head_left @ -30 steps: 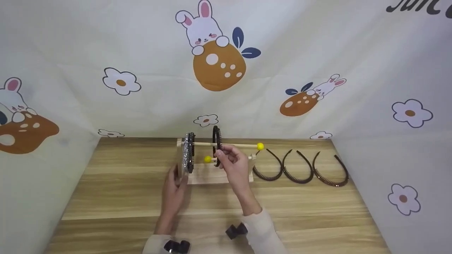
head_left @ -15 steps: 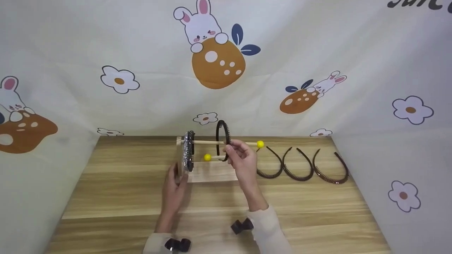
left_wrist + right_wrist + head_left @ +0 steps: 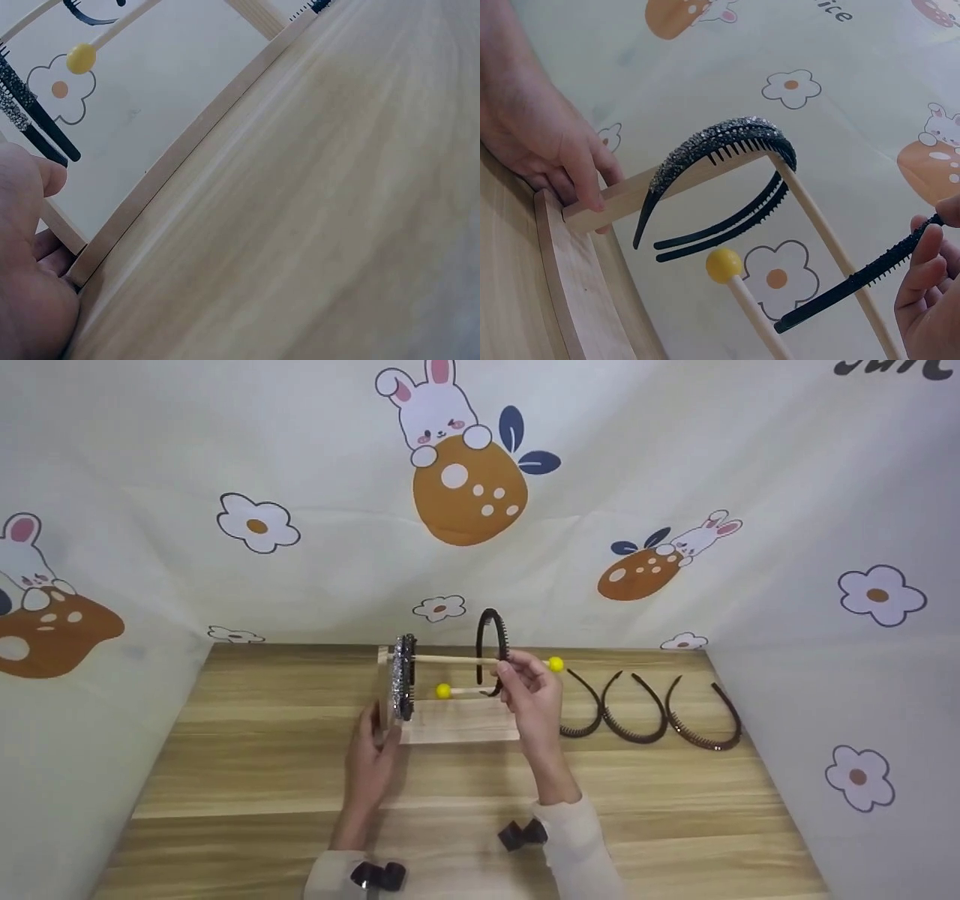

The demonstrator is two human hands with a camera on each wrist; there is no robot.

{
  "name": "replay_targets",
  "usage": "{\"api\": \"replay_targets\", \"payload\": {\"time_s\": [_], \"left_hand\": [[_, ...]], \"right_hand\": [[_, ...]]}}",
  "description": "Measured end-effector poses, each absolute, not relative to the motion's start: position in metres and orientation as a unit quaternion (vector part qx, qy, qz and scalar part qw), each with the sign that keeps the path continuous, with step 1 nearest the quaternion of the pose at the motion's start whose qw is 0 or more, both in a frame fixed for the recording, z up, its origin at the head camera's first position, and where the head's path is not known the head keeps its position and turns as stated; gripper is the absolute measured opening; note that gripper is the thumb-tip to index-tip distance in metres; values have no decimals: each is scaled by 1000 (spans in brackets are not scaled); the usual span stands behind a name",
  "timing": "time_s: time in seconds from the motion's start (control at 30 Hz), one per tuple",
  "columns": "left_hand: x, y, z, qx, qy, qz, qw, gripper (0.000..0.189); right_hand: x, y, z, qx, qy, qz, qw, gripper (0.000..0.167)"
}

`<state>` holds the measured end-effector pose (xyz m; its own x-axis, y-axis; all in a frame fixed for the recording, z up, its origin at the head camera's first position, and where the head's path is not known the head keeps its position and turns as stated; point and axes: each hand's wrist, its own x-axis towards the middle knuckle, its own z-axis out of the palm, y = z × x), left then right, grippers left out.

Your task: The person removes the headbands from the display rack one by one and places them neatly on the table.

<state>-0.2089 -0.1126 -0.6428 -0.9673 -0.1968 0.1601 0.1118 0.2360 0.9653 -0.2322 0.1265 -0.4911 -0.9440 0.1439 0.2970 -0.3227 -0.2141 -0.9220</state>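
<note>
A wooden stand with two rods rests on the table. My left hand grips the foot of its left upright. At that upright, sparkly silver and black headbands hang together on the upper rod, which ends in a yellow ball. My right hand pinches a black toothed headband between thumb and fingers. This headband arches over the upper rod, well apart from the hanging ones. A second yellow ball tips the lower rod, which points left. The stand's right upright is hidden behind my right hand.
Three dark toothed headbands, a left one, a middle one and a right one, lie in a row right of the stand. Printed cloth walls in the wooden table at the back and sides.
My right hand has moved right along the upper rod with the black headband, away from the hanging ones. My left hand keeps its grip on the stand.
</note>
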Motion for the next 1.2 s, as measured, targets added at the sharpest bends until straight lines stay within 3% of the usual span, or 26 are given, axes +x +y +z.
{"api": "replay_targets", "payload": {"time_s": [1.2], "left_hand": [[-207, -112, -639, 38, -781, -613, 117, 61]], "right_hand": [[-233, 167, -476, 30, -566, 798, 206, 13]]}}
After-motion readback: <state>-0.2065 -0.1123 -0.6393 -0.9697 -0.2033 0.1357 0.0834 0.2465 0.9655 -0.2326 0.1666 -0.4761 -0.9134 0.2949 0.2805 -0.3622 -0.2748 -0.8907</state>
